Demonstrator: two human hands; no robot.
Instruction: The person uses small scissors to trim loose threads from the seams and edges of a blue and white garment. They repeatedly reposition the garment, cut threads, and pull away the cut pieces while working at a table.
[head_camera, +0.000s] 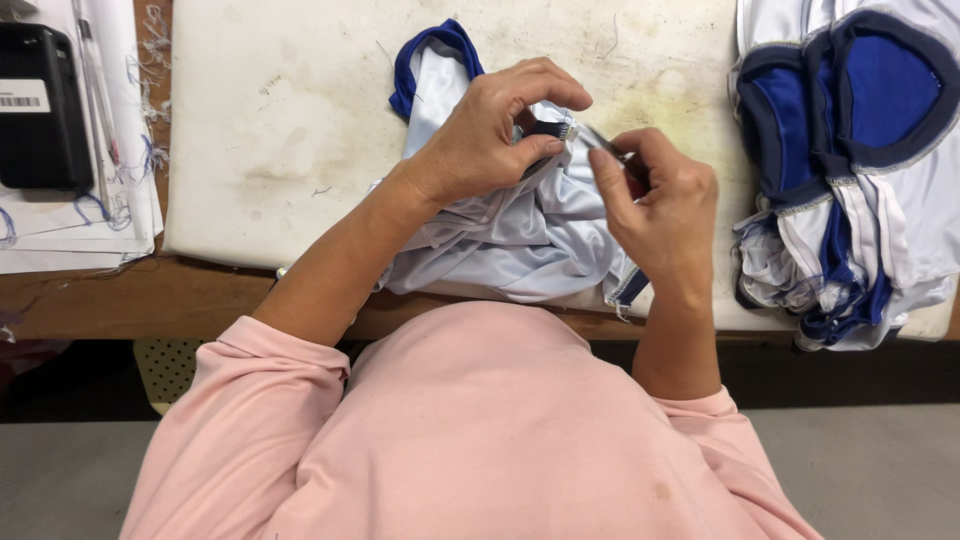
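Crumpled white garment (520, 240), blue trim, on pad

A wooden table (120, 300) carries a stained white pad (280, 130), with a white and blue garment (520, 240) and a pile of similar garments (860, 170) on it, beside papers (70, 220) and a black device (40, 110)

White garment (520, 240) with blue trim, pink sleeves (260, 400)

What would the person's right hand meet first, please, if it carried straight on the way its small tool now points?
Most likely the dark blue trim pinched by the left hand: the right hand aims its small metal tool up-left at it, tip almost touching.
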